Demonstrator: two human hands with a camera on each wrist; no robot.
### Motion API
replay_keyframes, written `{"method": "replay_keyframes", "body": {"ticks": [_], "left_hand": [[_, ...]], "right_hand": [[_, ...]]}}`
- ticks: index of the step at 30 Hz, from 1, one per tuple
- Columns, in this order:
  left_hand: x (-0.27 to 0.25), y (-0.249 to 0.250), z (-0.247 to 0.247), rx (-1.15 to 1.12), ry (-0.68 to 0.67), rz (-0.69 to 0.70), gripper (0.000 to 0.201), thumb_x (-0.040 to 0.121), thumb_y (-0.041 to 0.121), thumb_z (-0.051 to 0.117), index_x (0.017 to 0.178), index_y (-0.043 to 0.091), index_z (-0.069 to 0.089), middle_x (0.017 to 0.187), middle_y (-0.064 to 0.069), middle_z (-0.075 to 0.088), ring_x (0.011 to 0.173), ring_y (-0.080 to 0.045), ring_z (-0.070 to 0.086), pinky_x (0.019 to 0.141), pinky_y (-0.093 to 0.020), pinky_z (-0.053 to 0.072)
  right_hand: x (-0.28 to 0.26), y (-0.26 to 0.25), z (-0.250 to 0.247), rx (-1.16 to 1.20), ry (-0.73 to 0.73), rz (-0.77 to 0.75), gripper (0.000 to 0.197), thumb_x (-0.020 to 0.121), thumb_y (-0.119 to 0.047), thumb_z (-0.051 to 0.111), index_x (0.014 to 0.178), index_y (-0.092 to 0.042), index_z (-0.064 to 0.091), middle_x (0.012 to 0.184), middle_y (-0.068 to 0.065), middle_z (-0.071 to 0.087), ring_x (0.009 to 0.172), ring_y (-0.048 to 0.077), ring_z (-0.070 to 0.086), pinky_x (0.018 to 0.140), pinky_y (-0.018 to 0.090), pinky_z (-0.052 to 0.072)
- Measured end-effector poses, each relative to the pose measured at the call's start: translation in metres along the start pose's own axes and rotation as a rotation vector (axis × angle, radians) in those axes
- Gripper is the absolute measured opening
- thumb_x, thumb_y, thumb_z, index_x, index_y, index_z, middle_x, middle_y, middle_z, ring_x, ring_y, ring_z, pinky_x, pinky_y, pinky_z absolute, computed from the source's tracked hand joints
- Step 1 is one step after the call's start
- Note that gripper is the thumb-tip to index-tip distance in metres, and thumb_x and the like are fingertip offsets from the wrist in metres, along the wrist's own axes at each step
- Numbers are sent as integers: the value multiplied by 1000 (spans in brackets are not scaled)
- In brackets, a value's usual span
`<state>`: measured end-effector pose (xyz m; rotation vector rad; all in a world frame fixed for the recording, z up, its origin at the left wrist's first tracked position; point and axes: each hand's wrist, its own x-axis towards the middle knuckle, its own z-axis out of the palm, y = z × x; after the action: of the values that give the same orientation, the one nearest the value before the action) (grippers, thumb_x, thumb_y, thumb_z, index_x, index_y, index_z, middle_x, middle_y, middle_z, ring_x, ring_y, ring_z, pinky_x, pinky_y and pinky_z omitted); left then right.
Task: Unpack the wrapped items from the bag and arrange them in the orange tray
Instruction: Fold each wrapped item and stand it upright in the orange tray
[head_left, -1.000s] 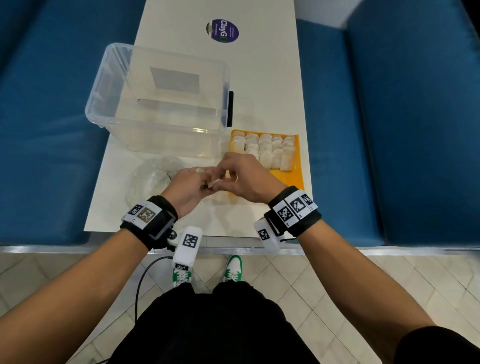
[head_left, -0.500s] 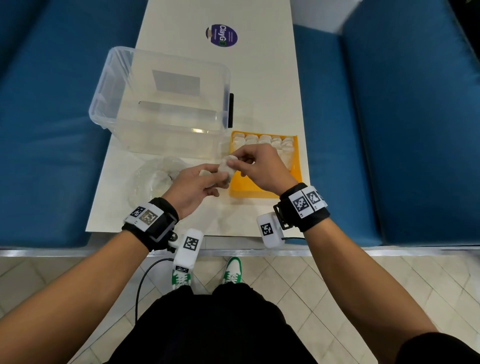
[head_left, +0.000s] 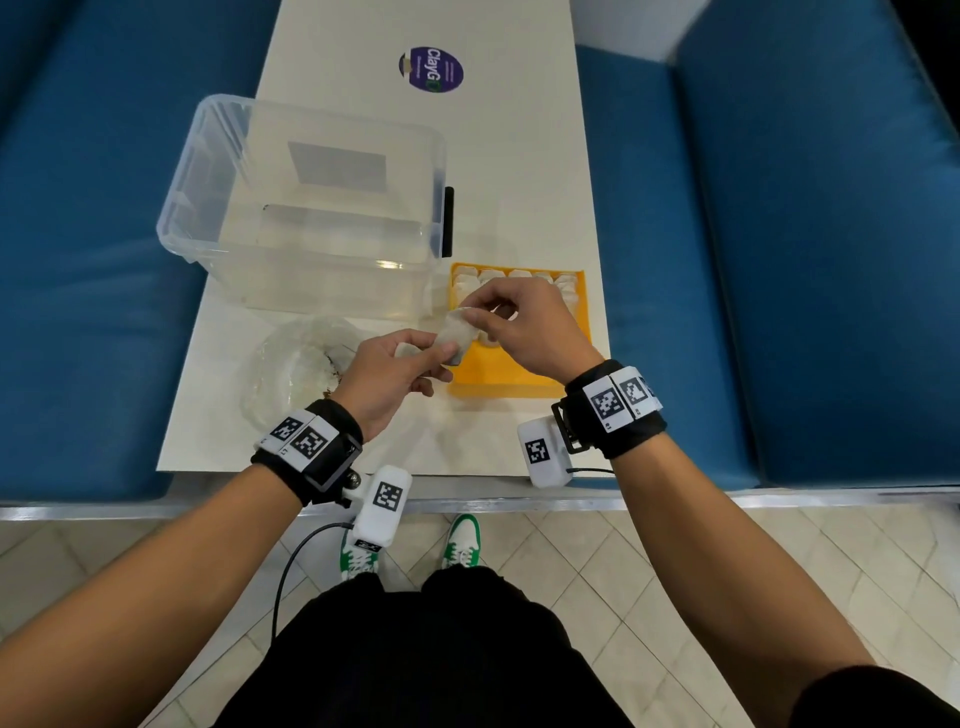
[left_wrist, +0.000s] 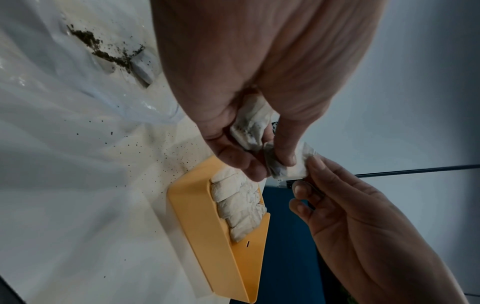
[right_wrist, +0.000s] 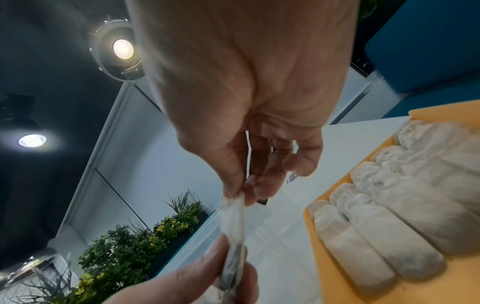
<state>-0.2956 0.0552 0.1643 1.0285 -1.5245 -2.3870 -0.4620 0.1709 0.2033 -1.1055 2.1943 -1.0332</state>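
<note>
- Where half a second ago both hands met low by the tray's near left corner, the right hand now sits higher, over the orange tray, drawing one end of a wrapped item up and away from the left hand.
- One wrapped item is held between the two hands: right thumb and forefinger pinch its upper end, left fingers curl round its lower end, at centre frame above the tray's left edge.
- The left hand also holds a second crumpled white piece in its palm, seen only from the left wrist.
- One tray, one clear plastic bag at lower left of the counter, one clear bin behind it.
- Wrapped items already in the tray lie in rows; the right hand hides some, so I cannot count them.
- Dark specks dot the bag.
</note>
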Motion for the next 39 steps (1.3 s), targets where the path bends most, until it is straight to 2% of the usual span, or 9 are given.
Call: {"method": "replay_keyframes", "body": {"ticks": [4,10,13,16,21,24,29,34,39], "left_hand": [[5,-2,8,43,-29,-22,24,103,17,63,115,-2,70,100,-17,75,81,-24,69,64,-27,53],[11,-7,14,107,-38,-58,23,105,-5,50,125,-5,62,109,-24,72,90,-29,75,77,-35,63],[11,-8,18,107,-47,-53,19,106,-3,51,122,-5,62,105,-24,72,88,-29,75,77,-36,63],[12,-9,20,146,-42,-59,19,108,1,50,118,-5,65,103,-22,73,82,-26,74,68,-32,61],[15,-8,21,267,-28,-85,22,110,4,47,113,3,68,99,-15,71,67,-16,64,54,-26,45],[15,-6,21,289,-38,-109,21,108,3,49,118,4,67,104,-13,68,69,-17,62,55,-27,42],[15,-4,21,324,-2,-92,29,102,-9,47,123,3,64,112,-17,62,75,-21,70,58,-30,47],[15,-5,18,324,-8,-62,27,101,-7,56,125,4,62,112,-23,68,85,-27,76,66,-35,57],[15,-4,15,249,-7,-49,29,98,-3,66,126,-1,58,105,-20,77,87,-30,76,64,-33,58]], "right_hand": [[3,9,-27,-16,22,-2,6,93,-26,74,95,-21,77,87,-11,73,70,2,61,70,21,53],[11,41,-70,-211,75,61,7,93,-27,74,94,-21,77,87,-11,72,74,0,60,71,12,47],[14,65,-67,-318,-10,109,4,93,-22,74,94,-20,77,88,-9,70,78,2,61,74,17,49],[18,83,-61,-424,-114,145,5,92,-23,74,95,-19,77,91,-5,69,82,10,64,78,26,56],[27,97,-53,-535,-151,191,8,94,-20,70,97,-18,77,97,-4,65,88,15,62,79,31,54],[34,102,-50,-595,-134,217,7,94,-23,70,98,-20,76,101,-2,63,87,17,59,77,32,50],[40,107,-48,-616,-64,276,12,92,-20,65,90,-31,72,104,0,68,89,21,64,79,36,56],[43,105,-45,-642,-16,306,11,92,-20,63,92,-28,71,104,3,66,89,23,63,78,34,54],[43,100,-44,-599,3,307,12,90,-20,61,90,-28,69,104,4,68,86,23,64,76,35,56]]}}
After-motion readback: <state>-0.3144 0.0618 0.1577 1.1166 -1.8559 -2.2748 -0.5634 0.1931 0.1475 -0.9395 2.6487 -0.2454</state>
